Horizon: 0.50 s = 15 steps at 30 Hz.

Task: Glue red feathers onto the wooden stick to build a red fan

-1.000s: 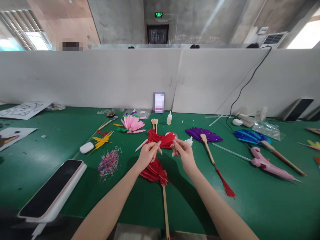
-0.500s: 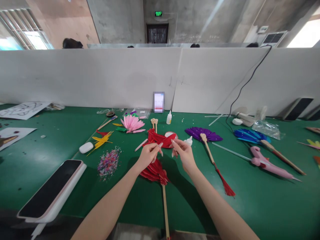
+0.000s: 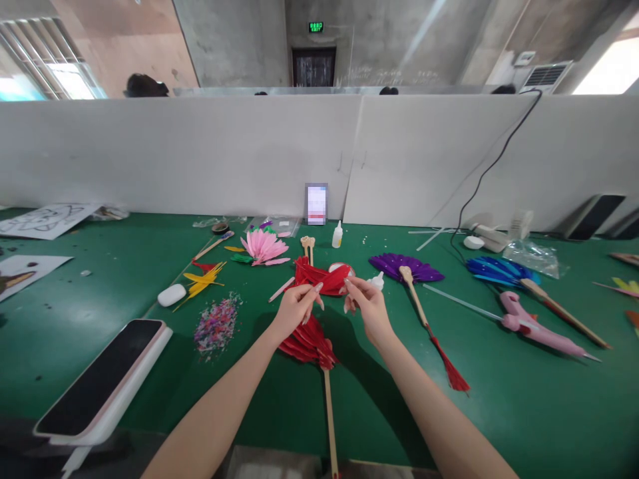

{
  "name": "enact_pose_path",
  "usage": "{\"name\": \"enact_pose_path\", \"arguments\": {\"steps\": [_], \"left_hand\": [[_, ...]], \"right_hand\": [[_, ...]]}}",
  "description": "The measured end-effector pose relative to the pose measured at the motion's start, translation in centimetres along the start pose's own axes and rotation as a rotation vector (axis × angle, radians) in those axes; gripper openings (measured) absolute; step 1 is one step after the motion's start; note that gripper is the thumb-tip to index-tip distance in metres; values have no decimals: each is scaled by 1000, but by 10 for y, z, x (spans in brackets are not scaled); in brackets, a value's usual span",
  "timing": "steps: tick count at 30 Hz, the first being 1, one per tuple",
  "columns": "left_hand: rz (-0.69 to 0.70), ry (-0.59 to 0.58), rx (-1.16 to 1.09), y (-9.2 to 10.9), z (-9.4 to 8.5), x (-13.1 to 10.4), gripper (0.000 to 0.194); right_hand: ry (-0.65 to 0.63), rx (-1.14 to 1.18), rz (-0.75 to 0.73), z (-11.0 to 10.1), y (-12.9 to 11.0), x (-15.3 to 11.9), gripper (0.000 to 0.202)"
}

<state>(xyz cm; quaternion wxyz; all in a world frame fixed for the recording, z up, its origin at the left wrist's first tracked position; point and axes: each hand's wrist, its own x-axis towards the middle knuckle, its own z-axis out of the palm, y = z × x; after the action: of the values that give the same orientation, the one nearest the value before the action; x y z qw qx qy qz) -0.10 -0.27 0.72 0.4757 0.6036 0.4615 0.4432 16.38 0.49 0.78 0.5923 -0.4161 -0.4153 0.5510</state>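
My left hand [image 3: 295, 309] and my right hand [image 3: 368, 307] hover over the middle of the table, each closed in a pinch. A red feather [image 3: 333, 282] spans the gap between their fingertips, and its edges blend with more red feathers [image 3: 305, 271] lying behind. Below the hands lies a red feather fan [image 3: 312, 344] with a pale wooden handle [image 3: 329, 412] pointing toward me; my left hand hides part of its top. A white glue bottle [image 3: 377, 281] lies just beyond my right hand, beside a round white-rimmed container [image 3: 341, 269], partly covered by red.
Right: purple fan [image 3: 407, 267], blue fan [image 3: 502, 271], pink glue gun [image 3: 544, 329] with its glue stick. Left: phone [image 3: 102, 376], colourful bits [image 3: 217, 324], yellow feathers [image 3: 204, 281], white case [image 3: 172, 295]. Behind: pink feathers [image 3: 264, 246], upright glue bottle [image 3: 338, 235], propped screen [image 3: 317, 204], white partition [image 3: 200, 153].
The red feather between my fingertips has tilted and sits slightly lower. Both hands have barely moved, and the things on the table stay where they were.
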Motion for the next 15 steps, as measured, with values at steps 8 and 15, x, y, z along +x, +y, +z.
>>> {"name": "enact_pose_path", "arguments": {"steps": [8, 15], "left_hand": [[0, -1, -36, 1, 0, 0, 42], [-7, -3, -77, 2, 0, -1, 40]], "right_hand": [[-2, 30, 16, -1, 1, 1, 30], [-9, 121, 101, -3, -1, 2, 30]]}}
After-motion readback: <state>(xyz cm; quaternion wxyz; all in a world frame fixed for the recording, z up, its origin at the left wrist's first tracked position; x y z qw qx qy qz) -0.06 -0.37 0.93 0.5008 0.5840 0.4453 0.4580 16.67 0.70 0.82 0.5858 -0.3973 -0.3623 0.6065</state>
